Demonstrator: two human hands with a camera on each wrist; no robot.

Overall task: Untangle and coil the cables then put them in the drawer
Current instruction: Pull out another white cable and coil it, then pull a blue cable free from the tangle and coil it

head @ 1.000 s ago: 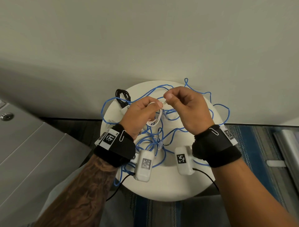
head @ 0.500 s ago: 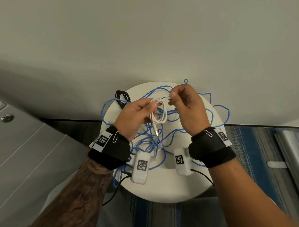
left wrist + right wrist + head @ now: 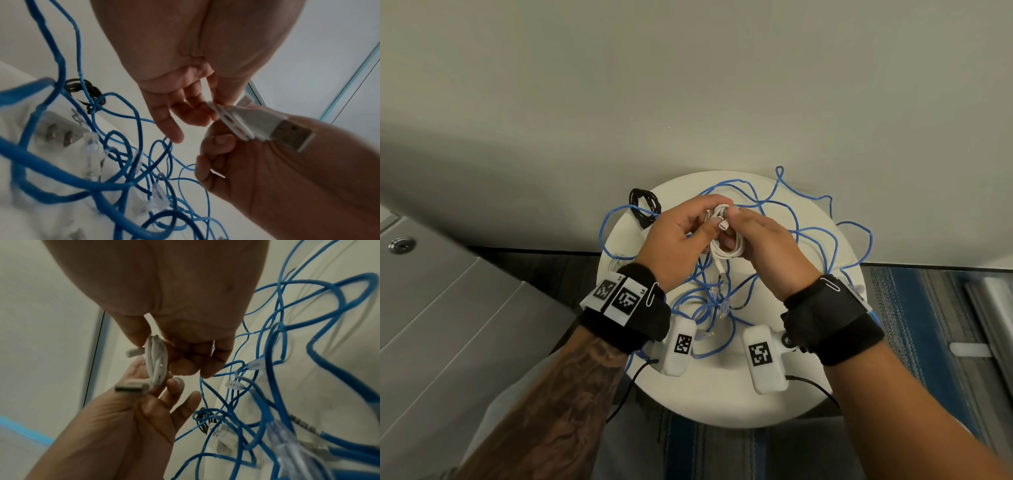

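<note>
A white USB cable [image 3: 726, 251] is wound into a small coil held above the round white table [image 3: 722, 394]. My left hand [image 3: 688, 233] pinches the coil from the left and my right hand [image 3: 760, 240] grips it from the right, fingertips almost touching. In the left wrist view the white USB cable [image 3: 236, 123] ends in a metal plug [image 3: 290, 134] that sticks out over my right hand [image 3: 267, 170]. The right wrist view shows the coil [image 3: 156, 360] between my right hand [image 3: 185, 356] and my left hand [image 3: 133, 410]. Tangled blue cables [image 3: 774, 219] lie spread under both hands.
A small coiled black cable [image 3: 643, 205] lies at the table's back left edge. A grey cabinet [image 3: 448, 308] with a round lock [image 3: 401, 245] stands to the left. The wall rises right behind the table. A blue striped rug [image 3: 914, 325] covers the floor on the right.
My right hand has come down from holding the cable end apart and now meets my left hand. The hanging white loop has been drawn into a tighter coil between them.
</note>
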